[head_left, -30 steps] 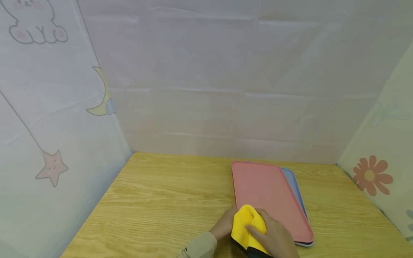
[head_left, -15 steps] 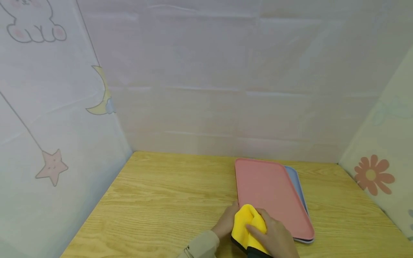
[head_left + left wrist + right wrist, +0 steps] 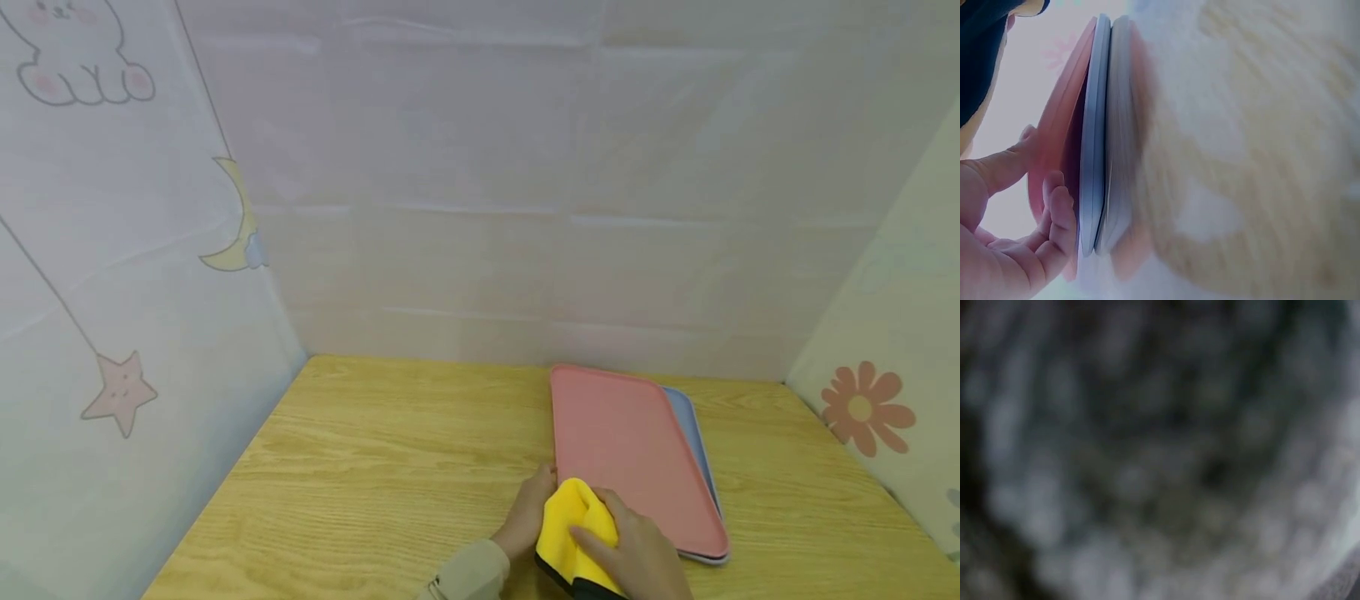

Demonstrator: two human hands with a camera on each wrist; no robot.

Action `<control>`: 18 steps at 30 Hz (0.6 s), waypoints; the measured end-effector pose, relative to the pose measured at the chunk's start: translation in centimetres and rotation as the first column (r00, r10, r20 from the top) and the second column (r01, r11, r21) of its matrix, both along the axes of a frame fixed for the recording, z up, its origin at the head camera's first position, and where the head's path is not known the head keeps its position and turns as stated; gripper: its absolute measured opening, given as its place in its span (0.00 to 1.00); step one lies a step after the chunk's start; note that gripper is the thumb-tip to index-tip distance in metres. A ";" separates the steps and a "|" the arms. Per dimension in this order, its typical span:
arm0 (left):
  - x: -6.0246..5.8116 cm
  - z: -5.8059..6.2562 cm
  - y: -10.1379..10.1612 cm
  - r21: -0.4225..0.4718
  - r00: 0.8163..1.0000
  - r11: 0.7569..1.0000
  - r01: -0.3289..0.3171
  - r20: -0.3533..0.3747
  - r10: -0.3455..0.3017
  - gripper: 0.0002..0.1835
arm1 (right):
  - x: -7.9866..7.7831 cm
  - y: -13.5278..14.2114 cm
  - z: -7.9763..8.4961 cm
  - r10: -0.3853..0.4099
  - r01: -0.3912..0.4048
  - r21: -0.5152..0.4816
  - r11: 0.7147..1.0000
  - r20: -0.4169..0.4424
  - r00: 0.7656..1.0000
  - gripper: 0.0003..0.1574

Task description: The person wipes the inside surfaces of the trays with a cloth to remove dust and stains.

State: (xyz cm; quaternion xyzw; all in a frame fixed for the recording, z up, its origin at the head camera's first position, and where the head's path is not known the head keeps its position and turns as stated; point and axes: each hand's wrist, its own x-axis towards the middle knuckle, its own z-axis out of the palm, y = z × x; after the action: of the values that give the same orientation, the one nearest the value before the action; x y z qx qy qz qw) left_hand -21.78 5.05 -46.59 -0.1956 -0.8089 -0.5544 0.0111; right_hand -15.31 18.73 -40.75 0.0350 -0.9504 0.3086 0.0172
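A pink tray (image 3: 626,446) lies askew on top of a blue tray (image 3: 690,423) on the table. My left hand (image 3: 527,515) pinches the pink tray's left edge. In the left wrist view the thumb (image 3: 1007,167) presses on its upper side and the curled fingers (image 3: 1057,231) reach beneath it. That edge is raised off the blue tray, and a greyish tray (image 3: 1120,137) shows below the blue one. My right hand (image 3: 637,542) grips a folded yellow cloth (image 3: 558,527) with black edging, over the pink tray's near end. The right wrist view is dark and blurred.
The trays rest on the right half of a wood-grain table (image 3: 390,458). A pale back wall (image 3: 465,183) stands behind the table, and side walls with printed pictures flank it, including a red flower (image 3: 860,408) on the right.
The pink tray has shifted slightly right and away, and my left hand has moved a little with it. The right hand keeps its grip on the yellow cloth, almost unmoved.
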 end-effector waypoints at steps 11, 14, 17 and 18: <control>-0.1 0.0 -0.1 0.009 1.000 1.000 0.003 0.017 -0.003 0.08 | 0.0 0.0 -0.3 0.020 -0.020 0.007 1.000 -0.024 1.000 0.35; 0.0 -0.1 -0.2 -0.024 1.000 1.000 0.002 0.006 -0.002 0.07 | 0.0 0.0 -0.3 0.022 -0.022 0.006 1.000 -0.034 0.999 0.35; 0.0 -0.1 -0.3 -0.027 0.999 1.000 0.010 0.032 -0.009 0.08 | 0.0 0.0 -0.3 0.021 -0.021 0.010 1.000 -0.041 0.999 0.35; -0.1 -0.1 -0.3 0.001 0.998 1.000 0.020 0.063 -0.020 0.09 | 0.0 0.0 -0.3 0.022 -0.022 0.008 1.000 -0.038 0.999 0.35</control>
State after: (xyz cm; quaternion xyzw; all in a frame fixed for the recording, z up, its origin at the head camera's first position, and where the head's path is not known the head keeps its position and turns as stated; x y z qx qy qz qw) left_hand -21.84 4.78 -46.67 -0.1863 -0.8067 -0.5604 -0.0200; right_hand -15.34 18.74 -41.09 0.0514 -0.9506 0.3043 0.0319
